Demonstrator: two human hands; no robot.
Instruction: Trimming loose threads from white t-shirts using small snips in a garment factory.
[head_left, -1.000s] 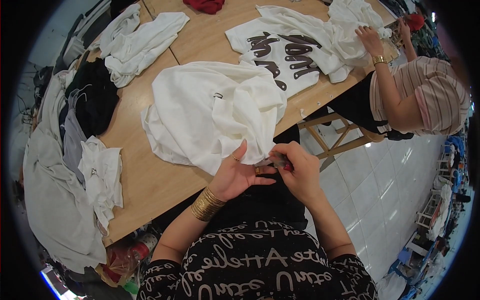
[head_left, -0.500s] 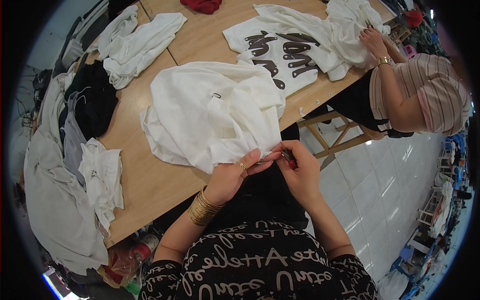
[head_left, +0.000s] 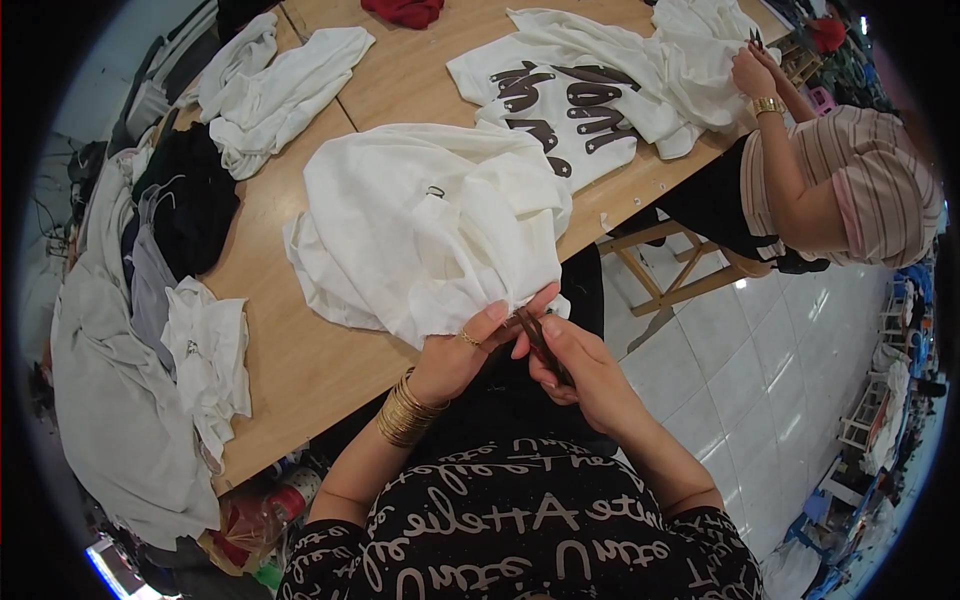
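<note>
A white garment (head_left: 400,220) lies bunched on the table in front of me, its near edge drawn over the table's edge. My left hand (head_left: 462,352) pinches that edge between thumb and fingers. Gripped in my right hand (head_left: 590,372) is a pair of dark thread snips (head_left: 541,346). The blades point up and left and reach the cloth right beside my left fingertips. Whether they touch a thread is too small to tell.
The wooden table (head_left: 270,400) also bears a printed white garment (head_left: 600,130), white cloth (head_left: 290,95) and a red cloth (head_left: 403,10). Grey and black garments (head_left: 125,370) hang over its left side. At right a co-worker (head_left: 800,190) handles white fabric beside a wooden stool (head_left: 660,285).
My right hand has drawn back slightly down and turned, so the snips now show plainly, blades at the cloth edge. My left hand keeps its pinch. The co-worker's hands have risen slightly.
</note>
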